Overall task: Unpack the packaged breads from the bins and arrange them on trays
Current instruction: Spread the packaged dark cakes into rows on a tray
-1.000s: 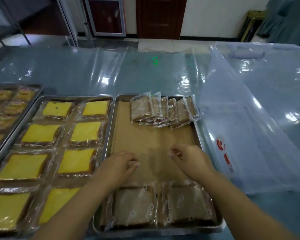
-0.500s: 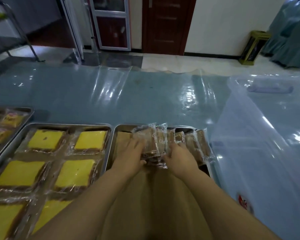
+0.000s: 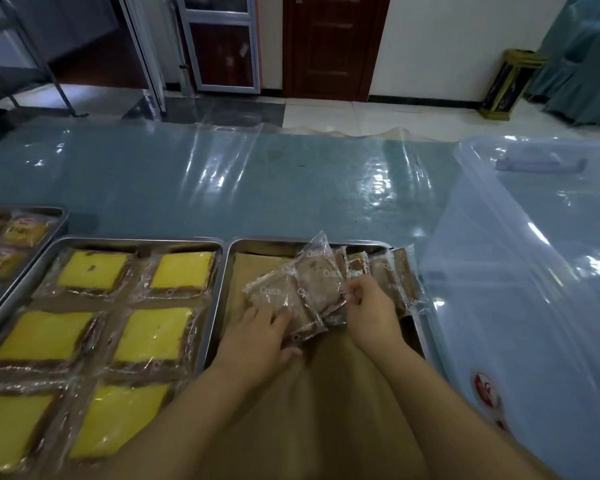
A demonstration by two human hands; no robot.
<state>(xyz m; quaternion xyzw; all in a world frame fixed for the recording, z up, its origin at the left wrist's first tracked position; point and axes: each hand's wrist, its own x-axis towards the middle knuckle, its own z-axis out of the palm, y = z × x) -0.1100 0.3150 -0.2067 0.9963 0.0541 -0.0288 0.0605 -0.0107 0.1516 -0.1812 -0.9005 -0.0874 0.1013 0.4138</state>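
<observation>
The neighbouring tray [image 3: 132,241] was judged filled with yellow cake packets [image 3: 94,271], while the paper-lined tray [image 3: 267,242] was left mostly bare, its brown bread packets [image 3: 323,282] bunched at the far end, pinched by the left hand [image 3: 260,330] and the right hand [image 3: 371,303].

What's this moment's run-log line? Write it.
phase: arranging | left hand: holds front packet | right hand: pinches packet stack | tray: paper-lined

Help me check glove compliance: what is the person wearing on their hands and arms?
Nothing that shows. The left hand and right hand are bare, with no gloves, rings or watch. The forearms are uncovered too, with no sleeve edge in view.
</observation>
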